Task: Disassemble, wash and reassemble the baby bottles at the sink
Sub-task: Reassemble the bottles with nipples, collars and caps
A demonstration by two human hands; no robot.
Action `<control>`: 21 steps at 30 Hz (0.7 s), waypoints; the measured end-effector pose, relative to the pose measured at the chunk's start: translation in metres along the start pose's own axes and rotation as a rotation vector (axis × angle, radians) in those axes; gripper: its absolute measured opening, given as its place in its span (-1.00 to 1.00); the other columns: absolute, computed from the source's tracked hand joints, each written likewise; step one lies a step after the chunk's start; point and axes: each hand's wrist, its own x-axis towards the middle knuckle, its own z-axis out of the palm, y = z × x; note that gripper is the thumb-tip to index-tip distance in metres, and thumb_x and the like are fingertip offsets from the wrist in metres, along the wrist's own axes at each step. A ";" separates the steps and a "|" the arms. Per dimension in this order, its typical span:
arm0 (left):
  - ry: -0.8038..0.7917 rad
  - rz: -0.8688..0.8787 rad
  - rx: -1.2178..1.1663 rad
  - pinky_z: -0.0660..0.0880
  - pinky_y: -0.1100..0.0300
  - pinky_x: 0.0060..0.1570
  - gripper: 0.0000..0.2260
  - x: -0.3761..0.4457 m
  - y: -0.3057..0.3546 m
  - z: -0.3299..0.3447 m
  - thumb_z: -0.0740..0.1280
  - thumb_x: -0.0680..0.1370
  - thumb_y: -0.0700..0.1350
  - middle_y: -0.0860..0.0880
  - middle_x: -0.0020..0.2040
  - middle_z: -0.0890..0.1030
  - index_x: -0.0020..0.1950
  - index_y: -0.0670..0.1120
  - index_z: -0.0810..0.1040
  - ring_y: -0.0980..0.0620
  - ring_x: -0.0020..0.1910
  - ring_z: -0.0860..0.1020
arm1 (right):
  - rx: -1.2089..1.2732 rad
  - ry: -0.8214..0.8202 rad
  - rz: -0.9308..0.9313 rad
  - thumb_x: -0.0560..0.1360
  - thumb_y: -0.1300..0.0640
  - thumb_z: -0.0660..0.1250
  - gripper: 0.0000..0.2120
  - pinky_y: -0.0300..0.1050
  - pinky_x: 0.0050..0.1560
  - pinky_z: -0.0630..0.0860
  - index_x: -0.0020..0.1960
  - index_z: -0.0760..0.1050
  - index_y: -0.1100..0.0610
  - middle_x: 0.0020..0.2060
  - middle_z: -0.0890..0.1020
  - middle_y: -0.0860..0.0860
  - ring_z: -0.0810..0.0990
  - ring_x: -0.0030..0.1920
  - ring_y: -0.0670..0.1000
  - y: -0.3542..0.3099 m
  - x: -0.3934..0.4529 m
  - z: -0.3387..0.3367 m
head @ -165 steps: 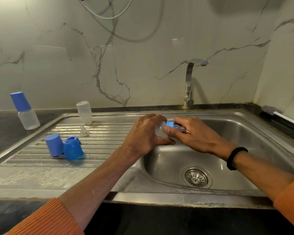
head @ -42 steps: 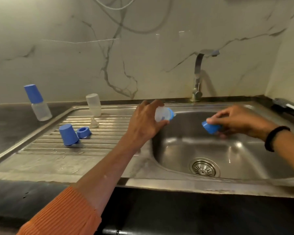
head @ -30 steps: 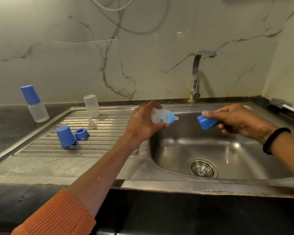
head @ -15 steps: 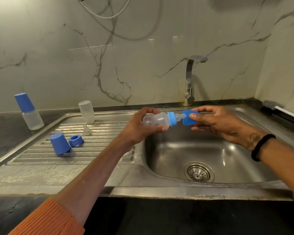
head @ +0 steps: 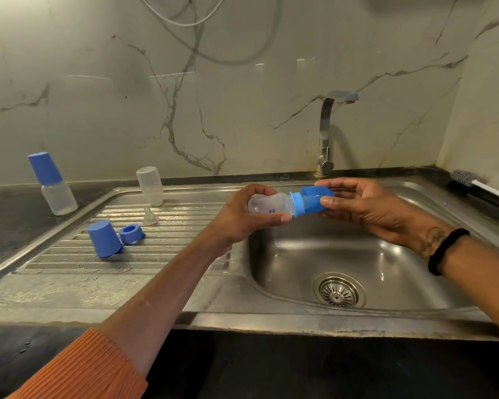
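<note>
**A:** which step r u on rn?

**B:** Reassembly imo. Your left hand [head: 242,214] has its fingers wrapped round the clear bottle [head: 268,204], held sideways over the sink [head: 314,254]. Your right hand [head: 366,203] pinches the blue cap [head: 317,198] at the collar [head: 297,204].

**A:** next?

**B:** Prob push it on straight till it seats. Then the 2nd set's waiting: bottle body [head: 150,187], loose cap [head: 104,239], ring [head: 131,234] on the drainboard [head: 69,272].

At frame left, a ribbed stainless-steel drainboard [head: 167,254] carries 4 things: an upturned clear plastic bottle body [head: 150,190], a clear teat [head: 149,218] in front of it, a blue plastic cap [head: 103,239] and a blue screw ring [head: 131,233]. On the dark counter [head: 9,220] beside it stands 1 capped clear bottle [head: 52,184].
</note>
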 end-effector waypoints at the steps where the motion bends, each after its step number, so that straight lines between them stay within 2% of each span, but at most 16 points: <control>1: -0.005 0.007 0.016 0.63 -0.18 0.13 -0.45 0.000 0.000 0.001 0.70 0.25 0.04 -0.11 0.17 0.62 0.17 0.00 0.61 -0.13 0.13 0.63 | -0.016 0.001 -0.015 0.35 0.25 0.55 -0.47 0.00 0.11 0.69 0.31 0.59 0.23 0.22 0.68 0.17 0.68 0.23 0.15 0.001 0.001 0.000; 5: -0.013 0.010 0.046 0.64 -0.20 0.11 -0.41 0.000 0.000 0.004 0.67 0.20 0.16 -0.08 0.15 0.64 0.16 0.05 0.62 -0.14 0.14 0.64 | -0.110 -0.024 -0.056 0.33 0.25 0.59 -0.46 0.00 0.17 0.66 0.30 0.62 0.18 0.21 0.70 0.11 0.66 0.26 0.10 0.005 0.002 -0.001; 10: -0.018 -0.005 0.054 0.64 -0.20 0.10 -0.48 0.000 -0.001 0.005 0.68 0.27 0.11 -0.08 0.15 0.64 0.16 0.05 0.62 -0.14 0.14 0.64 | -0.184 -0.030 -0.098 0.32 0.22 0.62 -0.46 -0.03 0.22 0.63 0.29 0.64 0.13 0.19 0.71 0.04 0.67 0.26 0.03 0.008 0.002 0.001; 14: -0.010 -0.008 0.050 0.66 -0.15 0.08 -0.50 -0.002 -0.003 0.008 0.68 0.30 0.09 -0.08 0.14 0.63 0.16 0.05 0.61 -0.11 0.11 0.65 | -0.203 -0.021 -0.096 0.33 0.24 0.62 -0.47 -0.04 0.19 0.65 0.29 0.64 0.14 0.17 0.72 0.04 0.68 0.23 0.03 0.011 0.003 0.000; 21: 0.025 0.014 0.035 0.66 -0.17 0.08 -0.51 -0.002 -0.006 0.011 0.67 0.29 0.13 -0.07 0.15 0.62 0.13 0.05 0.61 -0.10 0.10 0.65 | -0.132 -0.022 -0.067 0.29 0.23 0.63 -0.43 -0.06 0.09 0.68 0.29 0.64 0.17 0.16 0.73 0.10 0.71 0.19 0.09 0.013 0.005 0.000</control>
